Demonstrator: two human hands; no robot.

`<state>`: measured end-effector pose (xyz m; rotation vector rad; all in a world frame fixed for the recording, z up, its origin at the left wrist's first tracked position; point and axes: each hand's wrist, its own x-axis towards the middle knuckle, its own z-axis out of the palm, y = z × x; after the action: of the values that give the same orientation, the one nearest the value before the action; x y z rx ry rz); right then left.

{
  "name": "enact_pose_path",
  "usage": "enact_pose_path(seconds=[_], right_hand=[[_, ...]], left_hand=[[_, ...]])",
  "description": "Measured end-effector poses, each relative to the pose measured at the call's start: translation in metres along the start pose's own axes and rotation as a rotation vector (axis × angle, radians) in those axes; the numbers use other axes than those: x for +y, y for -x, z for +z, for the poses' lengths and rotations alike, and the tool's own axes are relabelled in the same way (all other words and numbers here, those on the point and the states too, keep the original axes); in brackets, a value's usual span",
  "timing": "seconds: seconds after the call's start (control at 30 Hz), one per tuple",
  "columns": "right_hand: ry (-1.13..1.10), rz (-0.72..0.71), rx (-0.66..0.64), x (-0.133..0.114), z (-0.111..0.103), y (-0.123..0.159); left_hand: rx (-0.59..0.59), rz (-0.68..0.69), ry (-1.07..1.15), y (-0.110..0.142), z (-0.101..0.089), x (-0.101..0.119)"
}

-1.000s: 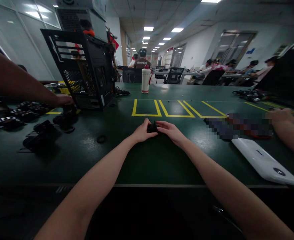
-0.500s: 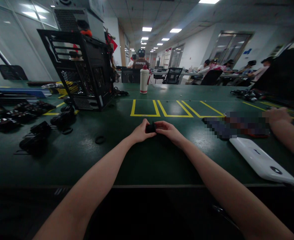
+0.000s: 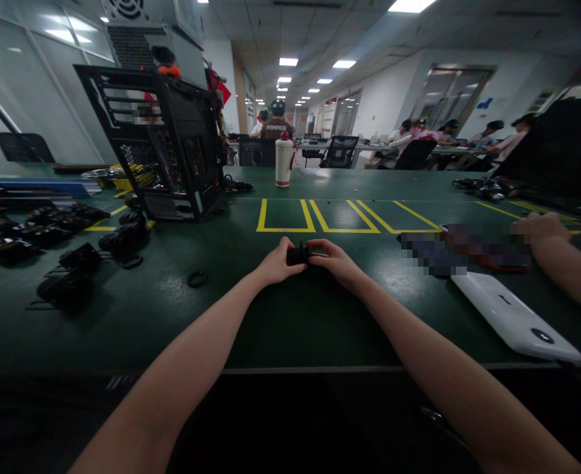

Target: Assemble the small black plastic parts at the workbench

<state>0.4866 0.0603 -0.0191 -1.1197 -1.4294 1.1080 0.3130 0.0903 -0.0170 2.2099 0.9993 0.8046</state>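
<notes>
A small black cylindrical part with a flared edge (image 3: 298, 255) is between my two hands, just above or on the green table (image 3: 290, 322); its exact kind is too dark to tell. My left hand (image 3: 276, 263) grips its left side, thumb on the far side and fingers on the near side. From the right, my right hand (image 3: 337, 261) pinches its other end with the fingertips. A black ring (image 3: 197, 279) lies flat on the table to the left of my left hand.
Black parts (image 3: 66, 283) and a black computer case (image 3: 172, 145) occupy the left. A white bottle (image 3: 283, 161) stands beyond yellow tape outlines (image 3: 285, 230). At right are a white device (image 3: 515, 316), blurred-out phone-like items (image 3: 488, 249) and another person's hand (image 3: 542, 230).
Both hands stay closed on the black part with hardly any movement; its flared edge sits slightly differently between the fingers. The whole view has shifted a little.
</notes>
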Motion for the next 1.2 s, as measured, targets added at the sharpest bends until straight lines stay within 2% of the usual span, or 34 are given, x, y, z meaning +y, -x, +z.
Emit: enact_pose_path(seconds=[0.3, 0.43, 0.67, 0.97, 1.2], right_hand=[[-0.006, 0.019, -0.024, 0.0012, 0.0001, -0.001], [-0.032, -0.007, -0.079, -0.0015, 0.0003, 0.0004], [-0.067, -0.044, -0.099, -0.0003, -0.0035, 0.0012], [-0.073, -0.054, -0.093, 0.0007, -0.0057, 0.0009], [0.018, -0.043, -0.064, -0.0029, -0.0022, 0.0021]], left_hand=[[-0.001, -0.019, -0.002, 0.0014, -0.0005, -0.0001], [-0.007, -0.009, 0.01, 0.0015, -0.0004, -0.0015], [-0.027, -0.004, 0.021, 0.0022, -0.0018, -0.0018], [-0.059, -0.006, 0.051, 0.004, -0.0045, 0.0013], [-0.033, -0.01, 0.016, 0.0031, -0.0022, 0.002]])
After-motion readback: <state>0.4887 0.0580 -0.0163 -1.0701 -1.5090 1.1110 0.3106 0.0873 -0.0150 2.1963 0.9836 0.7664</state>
